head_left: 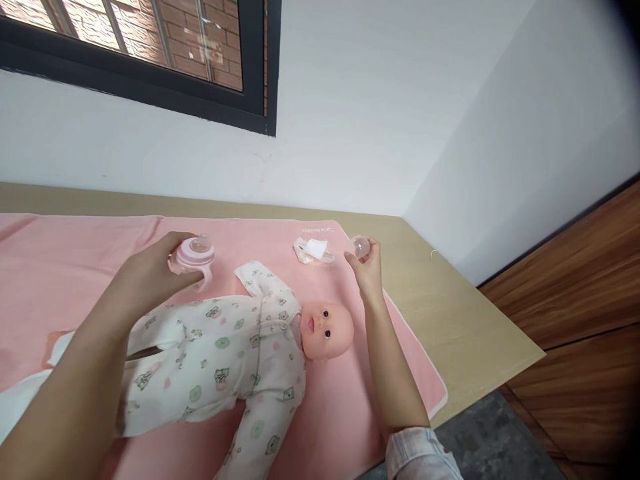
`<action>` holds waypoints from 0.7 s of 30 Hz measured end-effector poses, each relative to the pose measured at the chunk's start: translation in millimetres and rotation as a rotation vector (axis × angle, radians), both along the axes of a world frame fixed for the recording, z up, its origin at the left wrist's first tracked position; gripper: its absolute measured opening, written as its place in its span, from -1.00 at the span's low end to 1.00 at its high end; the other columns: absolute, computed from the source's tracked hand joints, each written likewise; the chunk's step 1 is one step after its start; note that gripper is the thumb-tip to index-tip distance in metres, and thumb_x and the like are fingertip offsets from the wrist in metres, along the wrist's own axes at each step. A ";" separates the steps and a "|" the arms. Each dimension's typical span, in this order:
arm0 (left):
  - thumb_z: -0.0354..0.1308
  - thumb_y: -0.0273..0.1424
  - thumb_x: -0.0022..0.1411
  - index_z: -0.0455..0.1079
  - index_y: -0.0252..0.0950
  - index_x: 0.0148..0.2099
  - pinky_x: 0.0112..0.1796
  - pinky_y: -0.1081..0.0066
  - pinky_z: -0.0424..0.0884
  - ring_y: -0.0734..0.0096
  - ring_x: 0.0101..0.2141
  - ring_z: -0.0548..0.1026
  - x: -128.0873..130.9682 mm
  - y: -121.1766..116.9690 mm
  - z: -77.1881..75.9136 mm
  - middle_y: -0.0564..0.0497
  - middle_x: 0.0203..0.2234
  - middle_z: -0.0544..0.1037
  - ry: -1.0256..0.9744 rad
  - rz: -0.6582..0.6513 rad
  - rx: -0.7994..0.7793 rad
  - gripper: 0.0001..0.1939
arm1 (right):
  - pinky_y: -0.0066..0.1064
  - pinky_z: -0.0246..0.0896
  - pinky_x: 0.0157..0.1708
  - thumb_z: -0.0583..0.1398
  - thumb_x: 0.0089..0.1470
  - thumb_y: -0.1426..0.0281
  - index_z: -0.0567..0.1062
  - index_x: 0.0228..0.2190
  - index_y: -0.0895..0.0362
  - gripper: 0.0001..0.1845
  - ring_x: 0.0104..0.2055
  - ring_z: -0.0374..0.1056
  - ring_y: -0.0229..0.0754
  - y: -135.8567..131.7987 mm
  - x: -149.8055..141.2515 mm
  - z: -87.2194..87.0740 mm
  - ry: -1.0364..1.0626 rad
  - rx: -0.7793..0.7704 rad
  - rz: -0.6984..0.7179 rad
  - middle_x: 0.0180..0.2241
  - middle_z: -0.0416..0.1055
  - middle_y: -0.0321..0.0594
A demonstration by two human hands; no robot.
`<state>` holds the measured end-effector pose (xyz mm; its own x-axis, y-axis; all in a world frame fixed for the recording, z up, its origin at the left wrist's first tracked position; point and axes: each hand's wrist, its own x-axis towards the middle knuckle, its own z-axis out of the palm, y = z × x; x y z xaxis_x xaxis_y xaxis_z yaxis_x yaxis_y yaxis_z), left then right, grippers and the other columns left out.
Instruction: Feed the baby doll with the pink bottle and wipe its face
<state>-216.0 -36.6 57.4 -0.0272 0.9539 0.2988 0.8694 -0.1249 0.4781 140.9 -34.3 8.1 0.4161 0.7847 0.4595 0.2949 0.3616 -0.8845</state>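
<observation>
My left hand [155,270] is closed round a pink baby bottle [192,254] with a clear teat on top and a handle at its side. The bottle is upright above the pink mat, beyond the doll's body. My right hand [368,268] grips a clear domed bottle cap [361,246] between thumb and fingers, near the mat's right corner. Between my arms a baby doll [326,330] lies face up, its head to the right. It wears a white sleepsuit [220,363] with green and brown prints. My left forearm hides part of its legs.
A small clear-and-white packet [314,250] lies near the back edge of the pink mat [255,240]. The mat covers much of a pale wooden table [440,313]. A white wall and a dark-framed window stand behind; brown wooden panels [575,293] are at the right.
</observation>
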 end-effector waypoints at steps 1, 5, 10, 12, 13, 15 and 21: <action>0.10 -0.20 0.21 0.25 -0.20 0.10 -0.08 0.05 0.42 0.11 -0.12 0.47 -7.1 5.4 -4.4 0.07 -0.17 0.47 0.016 -0.003 -0.009 -0.57 | -0.14 0.22 0.09 0.26 -0.13 0.29 0.22 -0.04 0.09 -0.40 -0.01 0.32 -0.12 10.1 8.2 -13.8 -0.025 -0.051 -0.072 -0.01 0.32 -0.10; -0.01 -0.18 0.28 0.15 -0.32 0.12 -0.10 0.05 0.42 0.01 -0.12 0.47 -33.8 24.9 -23.8 -0.04 -0.13 0.43 0.063 -0.011 -0.082 -0.55 | -0.11 0.22 0.05 0.24 -0.20 0.30 0.24 -0.07 0.13 -0.40 -0.05 0.31 -0.04 32.2 29.2 -66.1 -0.089 -0.268 -0.186 -0.04 0.34 -0.03; 0.01 -0.13 0.22 0.13 -0.32 0.07 -0.16 0.13 0.43 0.05 -0.18 0.48 -63.7 45.2 -46.1 -0.05 -0.15 0.44 0.059 0.017 -0.140 -0.52 | -0.12 0.23 0.04 0.18 -0.16 0.36 0.23 0.05 0.20 -0.33 -0.02 0.34 0.02 32.6 37.3 -101.3 -0.199 -0.396 -0.212 -0.01 0.36 0.08; 0.05 -0.16 0.16 0.14 -0.31 0.08 -0.18 0.21 0.43 0.10 -0.19 0.48 -74.4 52.7 -53.8 -0.06 -0.14 0.47 0.068 0.047 -0.185 -0.50 | -0.10 0.19 0.08 0.18 -0.14 0.36 0.20 0.11 0.24 -0.27 0.07 0.30 0.07 32.1 38.9 -106.4 -0.255 -0.431 -0.214 0.05 0.34 0.14; 0.07 -0.19 0.11 0.14 -0.31 0.09 -0.20 0.24 0.42 0.10 -0.19 0.48 -79.2 56.1 -57.5 -0.08 -0.13 0.47 0.081 0.048 -0.206 -0.47 | -0.09 0.17 0.11 0.19 -0.13 0.35 0.18 0.14 0.26 -0.23 0.10 0.28 0.10 32.1 39.3 -107.7 -0.280 -0.446 -0.211 0.07 0.32 0.17; 0.08 -0.23 0.00 0.11 -0.30 0.11 -0.22 0.26 0.40 0.06 -0.18 0.47 -87.0 61.4 -64.9 -0.12 -0.14 0.47 0.106 0.035 -0.235 -0.39 | -0.07 0.14 0.14 0.22 -0.10 0.27 0.13 0.19 0.29 -0.16 0.16 0.23 0.15 32.5 39.5 -108.9 -0.306 -0.459 -0.203 0.11 0.29 0.22; 0.09 -0.14 -0.03 0.07 -0.29 0.10 -0.15 0.22 0.35 -0.06 -0.09 0.44 -89.9 63.3 -76.0 -0.14 -0.10 0.47 0.085 -0.009 -0.269 -0.34 | -0.04 0.03 0.21 0.08 0.07 0.09 0.09 0.22 0.37 -0.16 0.25 0.13 0.17 33.6 38.2 -111.1 -0.242 -0.409 -0.205 0.19 0.19 0.27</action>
